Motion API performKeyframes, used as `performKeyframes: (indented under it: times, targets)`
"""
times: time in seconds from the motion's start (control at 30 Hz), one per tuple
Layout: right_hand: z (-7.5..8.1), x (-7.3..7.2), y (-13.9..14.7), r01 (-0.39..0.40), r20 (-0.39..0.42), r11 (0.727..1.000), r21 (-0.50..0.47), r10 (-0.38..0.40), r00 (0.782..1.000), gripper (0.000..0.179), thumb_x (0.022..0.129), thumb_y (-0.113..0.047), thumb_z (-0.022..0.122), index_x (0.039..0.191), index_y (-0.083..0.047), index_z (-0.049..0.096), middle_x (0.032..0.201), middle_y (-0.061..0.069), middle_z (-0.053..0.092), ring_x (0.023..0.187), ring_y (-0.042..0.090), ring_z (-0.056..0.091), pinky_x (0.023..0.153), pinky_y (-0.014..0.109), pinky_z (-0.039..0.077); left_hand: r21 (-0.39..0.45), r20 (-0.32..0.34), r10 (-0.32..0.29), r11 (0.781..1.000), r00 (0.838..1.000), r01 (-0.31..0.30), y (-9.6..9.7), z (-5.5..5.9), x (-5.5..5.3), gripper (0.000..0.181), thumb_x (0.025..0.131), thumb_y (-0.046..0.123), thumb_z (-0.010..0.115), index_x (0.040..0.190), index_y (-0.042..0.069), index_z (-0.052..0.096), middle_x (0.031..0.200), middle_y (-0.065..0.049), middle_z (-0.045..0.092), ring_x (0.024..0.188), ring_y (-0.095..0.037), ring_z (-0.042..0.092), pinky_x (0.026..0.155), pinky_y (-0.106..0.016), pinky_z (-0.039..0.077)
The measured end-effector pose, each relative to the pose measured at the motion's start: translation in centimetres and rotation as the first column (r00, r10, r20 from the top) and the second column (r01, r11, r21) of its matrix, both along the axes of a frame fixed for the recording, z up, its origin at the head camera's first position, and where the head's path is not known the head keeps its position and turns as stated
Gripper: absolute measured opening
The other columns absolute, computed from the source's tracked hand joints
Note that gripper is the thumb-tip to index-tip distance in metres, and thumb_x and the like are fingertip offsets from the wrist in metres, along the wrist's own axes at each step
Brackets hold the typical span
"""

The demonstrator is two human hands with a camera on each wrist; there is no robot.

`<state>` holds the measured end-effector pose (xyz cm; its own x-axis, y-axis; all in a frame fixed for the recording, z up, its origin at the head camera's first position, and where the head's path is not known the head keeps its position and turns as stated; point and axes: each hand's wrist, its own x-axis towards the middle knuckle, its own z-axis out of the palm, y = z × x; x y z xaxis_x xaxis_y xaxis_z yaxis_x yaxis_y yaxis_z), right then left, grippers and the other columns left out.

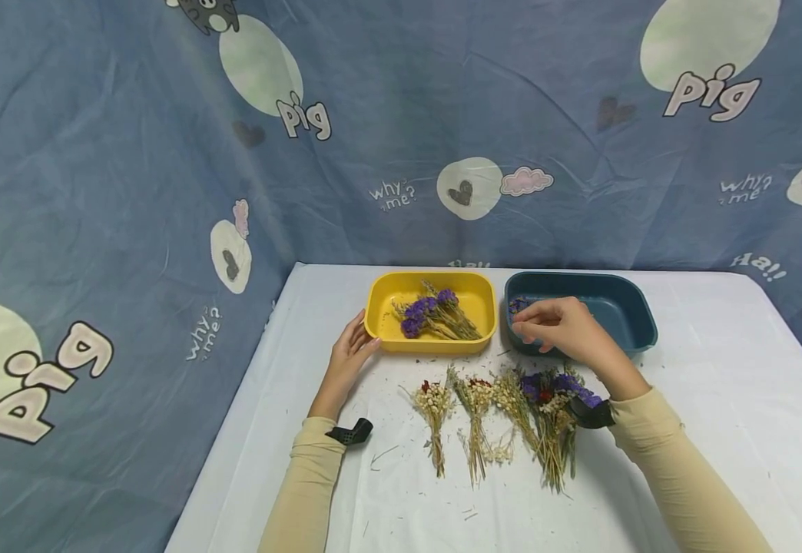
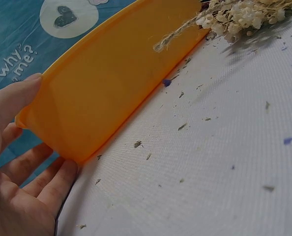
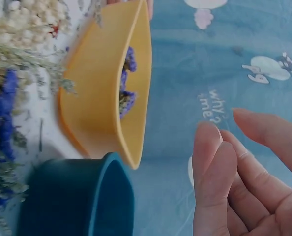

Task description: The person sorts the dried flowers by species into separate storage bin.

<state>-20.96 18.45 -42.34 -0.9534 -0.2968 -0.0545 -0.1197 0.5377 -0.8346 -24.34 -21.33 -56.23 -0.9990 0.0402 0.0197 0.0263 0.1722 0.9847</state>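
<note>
My left hand (image 1: 352, 349) lies on the white table with straight fingers (image 2: 43, 184) against the near left corner of a yellow tray (image 1: 435, 346), thumb along its rim. A bunch of purple dried flowers (image 1: 423, 311) lies in that tray. My right hand (image 1: 546, 326) hovers over the near left corner of a dark blue tray (image 1: 625, 322), fingers (image 3: 219, 172) relaxed and empty in the right wrist view. A small purple sprig (image 1: 517, 305) sits in the blue tray just beyond the fingertips. Both trays, yellow (image 3: 94, 98) and blue (image 3: 67, 201), appear side by side in the right wrist view.
Several tied bunches of dried flowers lie in a row before the trays, from a white one (image 1: 434, 403) to a purple-and-red one (image 1: 556, 395). Dry crumbs litter the white tablecloth (image 1: 719, 399). A blue printed cloth (image 1: 131, 192) hangs behind and on the left.
</note>
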Motion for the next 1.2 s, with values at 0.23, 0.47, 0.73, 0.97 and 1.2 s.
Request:
performKeyframes:
  times: [0.23,0.47,0.73,0.97,1.2]
  targets:
    - [-1.5,1.8,1.0,0.014,0.016,1.0,0.007,-0.014,1.0,0.032,0.098,-0.029,0.073,0.116,-0.004,0.076,0.097,0.012,0.08,0.078,0.017,0.073,0.064,0.035,0.064,-0.012,0.041,-0.007,1.0,0.999,0.008,0.0,0.1,-0.2,0.072,0.102,0.015,0.065,0.164,0.022,0.029,0.166,-0.011,0.038,0.154,-0.027,0.038,0.129,-0.038,0.034]
    - [-3.3,3.7,2.2,0.025,0.03,1.0,-0.005,-0.024,0.999,0.033,0.098,-0.027,0.072,0.118,0.0,0.075,0.102,0.019,0.079,0.083,0.027,0.075,0.065,0.037,0.065,-0.011,0.006,-0.005,1.0,1.0,0.005,0.0,-0.1,-0.1,0.071,0.1,0.021,0.07,0.162,0.028,0.034,0.164,-0.007,0.043,0.151,-0.025,0.042,0.127,-0.037,0.038]
    - [-4.7,5.6,3.7,0.09,0.079,0.996,-0.016,-0.088,0.993,0.035,0.098,-0.027,0.072,0.118,0.002,0.073,0.102,0.017,0.079,0.083,0.016,0.075,0.064,0.032,0.064,-0.011,-0.014,0.013,1.0,1.0,-0.013,0.1,0.0,0.1,0.068,0.101,0.021,0.069,0.16,0.029,0.037,0.161,-0.005,0.046,0.15,-0.024,0.044,0.127,-0.038,0.038]
    - [-5.9,7.4,5.8,0.159,0.147,0.987,-0.033,-0.152,0.977,0.037,0.097,-0.021,0.073,0.12,0.008,0.07,0.102,0.019,0.079,0.08,0.007,0.072,0.063,0.032,0.065,-0.014,-0.022,0.008,1.0,1.0,-0.008,0.1,0.0,0.2,0.068,0.101,0.018,0.067,0.161,0.024,0.036,0.161,-0.008,0.046,0.15,-0.027,0.044,0.127,-0.038,0.037]
    - [-7.5,8.9,7.6,0.136,0.274,0.991,-0.007,-0.129,0.953,0.028,0.094,-0.017,0.075,0.107,0.008,0.072,0.085,0.011,0.079,0.067,0.011,0.067,0.06,0.03,0.063,-0.018,-0.01,0.012,1.0,1.0,-0.012,0.2,0.3,0.3,0.068,0.102,0.02,0.067,0.161,0.027,0.036,0.162,-0.006,0.046,0.151,-0.026,0.044,0.127,-0.038,0.037]
